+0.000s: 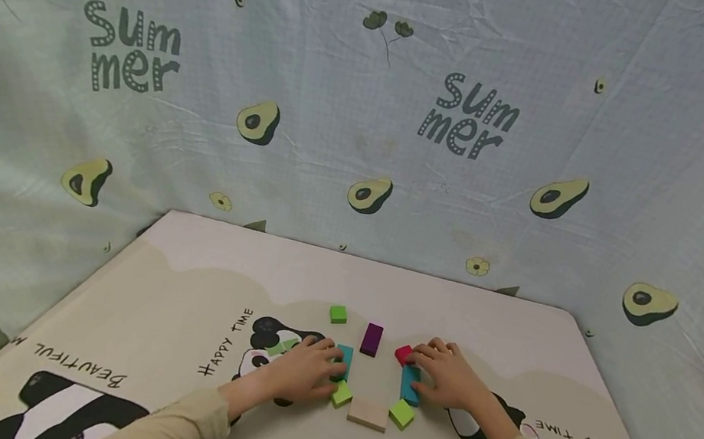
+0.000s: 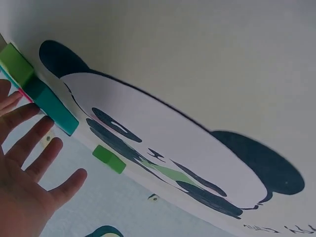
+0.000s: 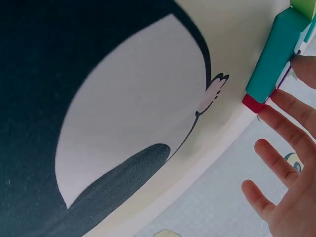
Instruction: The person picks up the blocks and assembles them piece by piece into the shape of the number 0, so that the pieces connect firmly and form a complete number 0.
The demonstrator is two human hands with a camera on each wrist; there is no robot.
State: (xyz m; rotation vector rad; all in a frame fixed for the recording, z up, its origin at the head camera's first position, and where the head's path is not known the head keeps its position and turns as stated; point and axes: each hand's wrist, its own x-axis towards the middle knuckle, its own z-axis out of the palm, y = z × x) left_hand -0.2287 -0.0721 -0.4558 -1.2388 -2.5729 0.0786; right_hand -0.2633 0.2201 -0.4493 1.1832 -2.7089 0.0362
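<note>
My left hand has its fingers spread, with fingertips at the left teal block. In the left wrist view, that teal block lies beside a light green block. My right hand is at the right teal block, its thumb against the side and its forefingers by a red block. The other fingers of the right hand extend loosely. Between the hands lie a purple block at the far side and a plain wooden block at the near side.
Light green blocks sit at the near corners, one left and one right. Farther back is another green block. A panda-printed cover lies on the table; a printed curtain hangs behind it.
</note>
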